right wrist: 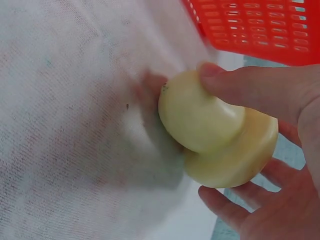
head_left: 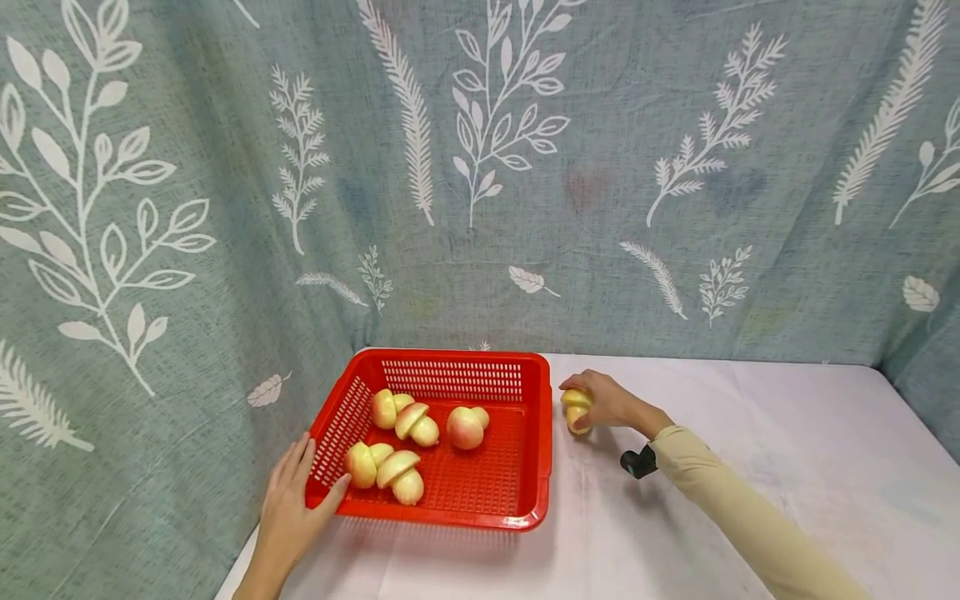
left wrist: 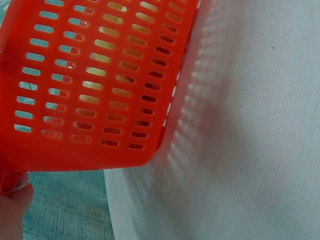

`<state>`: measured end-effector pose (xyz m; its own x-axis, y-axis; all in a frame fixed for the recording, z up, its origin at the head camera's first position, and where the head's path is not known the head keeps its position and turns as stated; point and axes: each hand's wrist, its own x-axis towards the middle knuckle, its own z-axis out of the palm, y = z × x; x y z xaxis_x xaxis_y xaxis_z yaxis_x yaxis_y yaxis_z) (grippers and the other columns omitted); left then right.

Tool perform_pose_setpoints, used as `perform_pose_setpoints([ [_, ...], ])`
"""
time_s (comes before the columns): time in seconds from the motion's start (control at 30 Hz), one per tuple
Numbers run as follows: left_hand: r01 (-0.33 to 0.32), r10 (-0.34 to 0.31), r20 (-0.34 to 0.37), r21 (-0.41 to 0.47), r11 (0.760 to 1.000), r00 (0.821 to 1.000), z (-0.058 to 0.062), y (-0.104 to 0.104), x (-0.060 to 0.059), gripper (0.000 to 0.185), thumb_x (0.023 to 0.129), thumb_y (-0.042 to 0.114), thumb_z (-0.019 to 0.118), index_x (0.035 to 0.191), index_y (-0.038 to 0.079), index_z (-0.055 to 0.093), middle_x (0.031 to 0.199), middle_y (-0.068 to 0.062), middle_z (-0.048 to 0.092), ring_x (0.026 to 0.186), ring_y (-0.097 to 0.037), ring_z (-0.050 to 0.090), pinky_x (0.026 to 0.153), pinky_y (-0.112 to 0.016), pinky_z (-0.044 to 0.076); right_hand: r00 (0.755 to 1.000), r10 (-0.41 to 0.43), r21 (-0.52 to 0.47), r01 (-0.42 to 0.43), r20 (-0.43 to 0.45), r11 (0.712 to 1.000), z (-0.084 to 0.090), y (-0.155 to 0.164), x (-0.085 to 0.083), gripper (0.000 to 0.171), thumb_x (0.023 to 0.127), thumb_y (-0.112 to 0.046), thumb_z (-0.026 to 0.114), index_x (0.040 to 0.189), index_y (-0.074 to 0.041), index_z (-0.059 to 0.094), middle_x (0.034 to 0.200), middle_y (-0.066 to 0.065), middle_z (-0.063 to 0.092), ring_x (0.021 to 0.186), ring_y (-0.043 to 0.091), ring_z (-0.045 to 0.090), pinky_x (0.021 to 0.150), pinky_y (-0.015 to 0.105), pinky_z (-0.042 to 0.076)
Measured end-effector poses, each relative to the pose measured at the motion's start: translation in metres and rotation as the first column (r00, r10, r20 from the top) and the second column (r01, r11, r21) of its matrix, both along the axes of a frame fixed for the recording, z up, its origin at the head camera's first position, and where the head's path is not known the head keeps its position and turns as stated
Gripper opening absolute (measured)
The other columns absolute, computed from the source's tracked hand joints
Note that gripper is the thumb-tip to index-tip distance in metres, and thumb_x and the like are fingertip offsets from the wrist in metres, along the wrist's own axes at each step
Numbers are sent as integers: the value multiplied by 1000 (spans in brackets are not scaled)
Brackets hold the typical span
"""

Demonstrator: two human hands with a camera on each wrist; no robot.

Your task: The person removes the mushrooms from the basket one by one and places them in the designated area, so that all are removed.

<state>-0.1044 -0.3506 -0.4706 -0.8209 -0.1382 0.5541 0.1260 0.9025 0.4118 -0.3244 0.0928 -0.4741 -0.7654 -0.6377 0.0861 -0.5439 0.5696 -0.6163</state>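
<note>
My left hand (head_left: 288, 496) holds the near-left corner of a red plastic basket (head_left: 543, 442), its fingers along the left side and its thumb over the front rim. The left wrist view shows the slotted basket wall (left wrist: 90, 110), with part of the hand (left wrist: 12, 210) at the rim. Just outside the basket's right side, my right hand (head_left: 611, 400) grips a pale yellow toy mushroom (right wrist: 205, 115) close over the table. Its thumb presses on the rounded stem, and the other fingers reach round the cap. Several similar yellow-and-pink mushrooms (head_left: 467, 427) lie inside the basket.
A white cloth (head_left: 750, 467) covers the table. Grey-green curtains (head_left: 585, 275) with white leaf prints stand behind it and along the left. A small black object (head_left: 639, 462) shows below the right wrist, by the beige sleeve (head_left: 742, 508).
</note>
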Motion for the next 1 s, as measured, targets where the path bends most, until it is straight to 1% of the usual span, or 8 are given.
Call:
perform_pose_setpoints([
  [0.1,2,-2,2,4,1000,1000,1,-1,0,77,77,29,75,136,-9,43,142,-24,40,128,-44,33,102,-59,27,1000,21,0,-21,-21,1000,2,0,1,59,64,-7,81,119,-4,61,100,7,57,84,20,50,72,33,43],
  [0.23,5,-5,17,10,1000,1000,2,-2,1,78,78,30,75,137,-8,42,143,-24,39,128,-44,32,101,-60,27,999,29,4,-29,-25,1000,6,-1,4,60,64,-6,80,120,-4,61,102,7,58,85,20,51,73,33,43],
  [0.43,6,-7,32,13,1000,999,5,-1,2,78,78,31,74,138,-8,42,144,-22,37,129,-44,32,98,-63,28,1000,13,-6,-13,0,1000,12,-3,7,62,66,-7,81,123,-5,59,109,10,58,94,24,52,83,41,44],
  [0.6,12,-12,22,11,1000,1000,4,0,1,78,78,30,75,137,-9,42,144,-23,38,128,-44,32,99,-62,28,998,25,-23,-26,-53,999,18,-3,8,57,68,-9,80,121,-2,60,114,18,58,105,34,53,93,49,41],
  [0.7,15,-15,24,12,1000,1000,3,0,0,78,78,31,75,137,-9,42,144,-23,38,128,-44,32,99,-62,27,996,22,-40,-26,-89,999,28,-3,8,51,72,-12,79,119,-2,61,117,18,59,111,37,52,96,52,39],
  [0.77,11,-11,32,13,1000,999,2,1,0,78,79,31,74,137,-8,41,144,-22,38,128,-44,32,100,-62,27,994,20,-58,-26,-109,998,36,-3,9,48,74,-14,79,118,-2,62,117,17,60,112,37,52,95,52,40],
  [0.87,2,-3,49,15,1000,999,3,1,0,78,80,32,73,139,-7,40,145,-21,37,127,-44,33,98,-63,28,994,17,-80,-25,-109,996,49,-4,11,44,77,-15,77,116,-3,63,115,14,61,111,38,52,93,52,41],
  [1.0,-8,7,66,17,1000,998,4,2,0,77,81,33,72,139,-7,39,146,-20,36,125,-44,34,94,-65,30,994,14,-87,-23,-107,996,63,-6,16,35,80,-13,74,112,-4,65,112,11,64,107,36,54,90,50,43],
])
